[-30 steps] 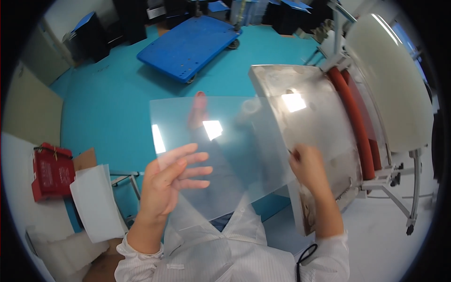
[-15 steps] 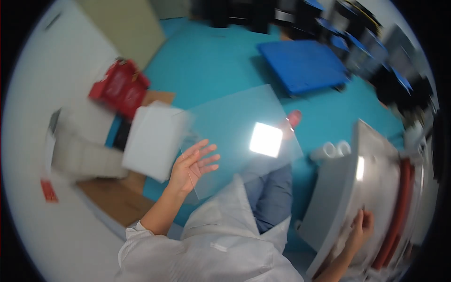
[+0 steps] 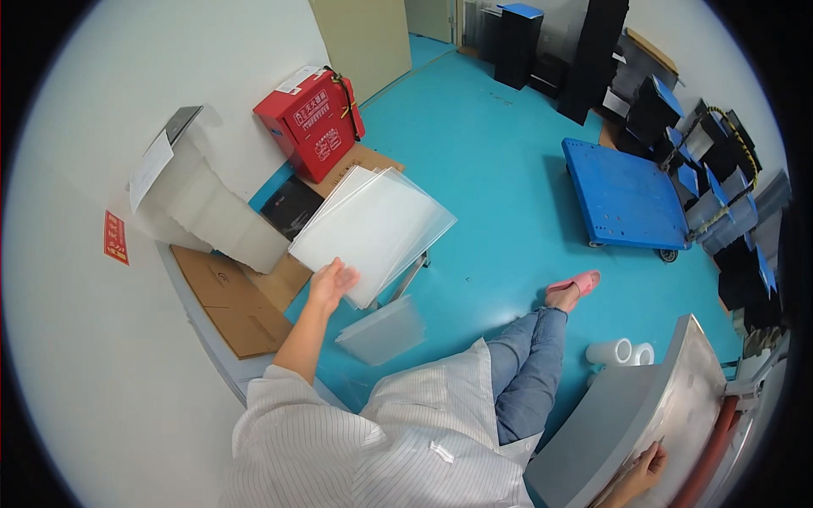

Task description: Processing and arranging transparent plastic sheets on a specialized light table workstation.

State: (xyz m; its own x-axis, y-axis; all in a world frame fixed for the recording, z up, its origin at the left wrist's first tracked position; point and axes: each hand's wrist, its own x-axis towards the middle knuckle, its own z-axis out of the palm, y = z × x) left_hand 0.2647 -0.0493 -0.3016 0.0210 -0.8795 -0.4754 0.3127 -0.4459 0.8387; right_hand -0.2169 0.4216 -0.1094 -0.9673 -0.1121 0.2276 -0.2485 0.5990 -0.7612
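My left hand [image 3: 333, 284] is at the near edge of a stack of white, flat sheets [image 3: 364, 229]. Its fingers are apart and slightly blurred, with no sheet gripped between them. On top or among the stack, a clear sheet [image 3: 438, 222] sticks out at the right; its exact layer is unclear. Over at the lower right, my right hand [image 3: 648, 467] is closed above the pale metal top [image 3: 677, 398] of a machine. A tiny dark tip shows at its fingertips, too small to name.
Below the stack, translucent sheets [image 3: 383, 332] stand near the floor. Flattened cardboard [image 3: 229, 300] and a red box [image 3: 309, 123] are at the left. A blue platform trolley [image 3: 622, 195] stands far right. White rolls [image 3: 610, 351] lie beside the machine. A red roller [image 3: 716, 449] runs along it.
The clear sheet, earlier at my left hand over my legs, has left that place; a clear edge now shows at the stack. My view has turned left. My right hand remains at the machine.
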